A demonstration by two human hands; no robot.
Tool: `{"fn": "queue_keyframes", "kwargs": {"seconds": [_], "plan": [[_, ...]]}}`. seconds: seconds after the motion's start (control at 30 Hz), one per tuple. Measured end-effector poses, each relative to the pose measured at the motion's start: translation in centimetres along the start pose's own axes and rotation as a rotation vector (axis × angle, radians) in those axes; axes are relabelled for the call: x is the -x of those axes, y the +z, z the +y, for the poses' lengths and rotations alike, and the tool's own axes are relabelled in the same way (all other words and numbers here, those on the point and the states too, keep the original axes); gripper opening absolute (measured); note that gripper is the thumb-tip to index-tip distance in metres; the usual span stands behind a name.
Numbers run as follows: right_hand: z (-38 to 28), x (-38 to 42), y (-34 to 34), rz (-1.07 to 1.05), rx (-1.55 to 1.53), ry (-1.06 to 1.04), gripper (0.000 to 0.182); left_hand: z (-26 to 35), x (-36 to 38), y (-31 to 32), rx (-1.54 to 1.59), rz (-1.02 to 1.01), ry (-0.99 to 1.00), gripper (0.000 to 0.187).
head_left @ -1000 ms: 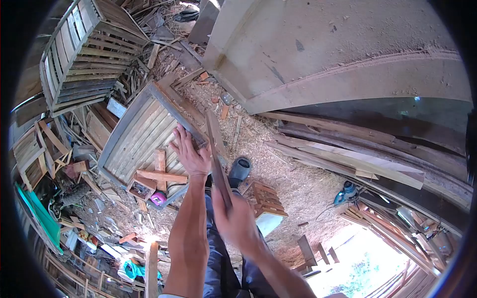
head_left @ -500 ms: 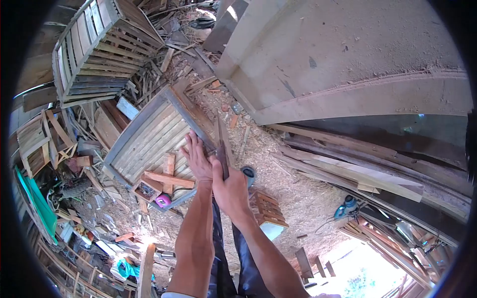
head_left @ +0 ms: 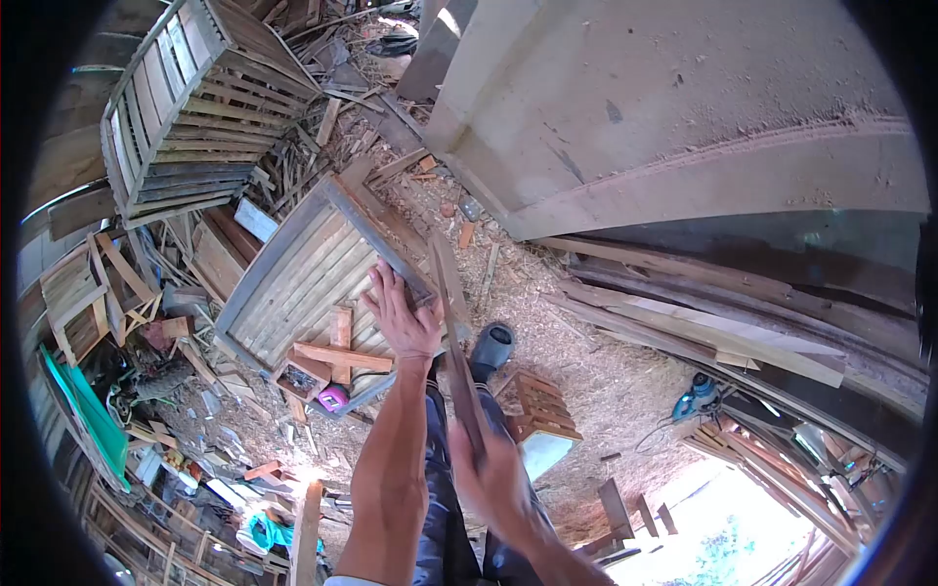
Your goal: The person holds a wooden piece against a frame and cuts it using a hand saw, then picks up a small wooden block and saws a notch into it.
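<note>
My left hand lies spread on the slatted wooden panel, at the frame rail near its right corner. Its fingers are stretched out, with the thumb beside a narrow wooden strip that juts past the panel. My right hand, smeared by motion, is closed round the near end of a long, thin brown handsaw. The saw's blade, seen nearly edge-on, reaches up to the panel's edge close to my left thumb. Its handle is mostly hidden by my fingers.
Two crossed wood pieces and a pink tape measure lie at the panel's near end. A small slatted wooden piece stands right of my legs. A blue power tool and stacked boards are at the right.
My right hand has drawn back toward my body with the handsaw, away from my left hand, baring more blade. My left hand stays on the panel. The view has shifted slightly.
</note>
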State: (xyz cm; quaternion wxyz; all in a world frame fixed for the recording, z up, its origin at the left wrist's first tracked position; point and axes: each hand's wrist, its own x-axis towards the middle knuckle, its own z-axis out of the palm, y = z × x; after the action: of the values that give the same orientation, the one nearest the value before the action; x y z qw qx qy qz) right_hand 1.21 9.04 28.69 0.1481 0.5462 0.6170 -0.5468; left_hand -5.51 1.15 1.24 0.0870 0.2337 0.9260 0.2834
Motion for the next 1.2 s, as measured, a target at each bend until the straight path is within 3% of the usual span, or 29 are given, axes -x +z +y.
{"fn": "queue_keyframes", "kwargs": {"seconds": [0.1, 0.23, 0.3, 0.37, 0.4, 0.47, 0.7, 0.73, 0.8, 0.87, 0.9, 0.93, 1.0, 1.07, 1.1, 1.13, 1.2], "plan": [[-1.0, 2.9, -1.4, -0.033, -0.03, 0.083, 0.035, 0.7, -0.4, -0.3, 0.018, -0.005, -0.029, 0.058], [0.9, -9.4, 2.3, -0.098, 0.038, 0.074, 0.044, -1.0, 0.5, 0.9, 0.022, 0.024, 0.026, 0.054], [0.1, -10.0, 2.8, -0.101, 0.042, 0.036, 0.049, -2.0, 0.8, 1.1, -0.038, 0.005, 0.018, 0.055], [-1.4, -4.6, 0.0, -0.158, 0.066, 0.075, 0.051, -1.1, 0.5, 0.8, 0.016, 0.028, 0.039, 0.055], [-0.4, -1.2, -0.8, -0.03, 0.001, -0.102, 0.051, -0.6, 0.6, 0.6, 0.025, 0.025, 0.038, 0.055], [-0.3, 1.4, -1.1, 0.067, -0.079, -0.202, 0.05, -0.4, 0.3, 0.2, 0.03, 0.024, 0.049, 0.056], [-0.3, -10.4, 3.1, -0.08, 0.105, 0.101, 0.033, -1.2, 0.5, 0.9, -0.017, -0.002, -0.013, 0.054], [0.6, -8.0, 3.2, 0.066, -0.005, -0.074, 0.033, -1.3, 0.8, 0.9, 0.02, 0.033, 0.029, 0.053], [-1.2, -1.0, -0.6, 0.029, -0.081, 0.059, 0.037, -0.6, -0.2, 0.7, 0.045, 0.042, 0.048, 0.053], [0.2, 1.7, -1.4, -0.004, -0.093, -0.026, 0.046, -0.2, 0.1, 0.3, 0.033, 0.023, 0.042, 0.053], [0.3, 2.2, -1.5, -0.014, -0.104, -0.072, 0.052, -0.3, -0.1, 0.3, 0.037, 0.032, 0.046, 0.053], [-1.3, -0.1, -1.1, 0.016, -0.11, -0.011, 0.046, -0.4, -0.3, 0.5, 0.042, 0.04, 0.056, 0.053], [1.5, -7.4, 2.8, 0.021, -0.007, -0.089, 0.041, -0.7, 0.6, 0.5, 0.055, 0.006, 0.026, 0.054], [0.2, -9.8, 3.0, -0.064, 0.094, 0.059, 0.04, -1.9, 0.7, 1.4, 0.069, -0.036, -0.042, 0.054], [-0.1, -9.7, 3.0, -0.124, 0.15, 0.144, 0.039, -1.9, 1.3, 0.6, 0.044, -0.011, -0.002, 0.054], [-0.6, -6.7, 1.8, 0.011, 0.009, -0.002, 0.042, -1.8, 1.0, 0.7, 0.039, 0.022, 0.05, 0.054], [-1.4, -0.2, -1.8, -0.021, -0.13, 0.05, 0.044, -0.5, 0.3, 0.5, 0.058, 0.065, 0.104, 0.055]]}}
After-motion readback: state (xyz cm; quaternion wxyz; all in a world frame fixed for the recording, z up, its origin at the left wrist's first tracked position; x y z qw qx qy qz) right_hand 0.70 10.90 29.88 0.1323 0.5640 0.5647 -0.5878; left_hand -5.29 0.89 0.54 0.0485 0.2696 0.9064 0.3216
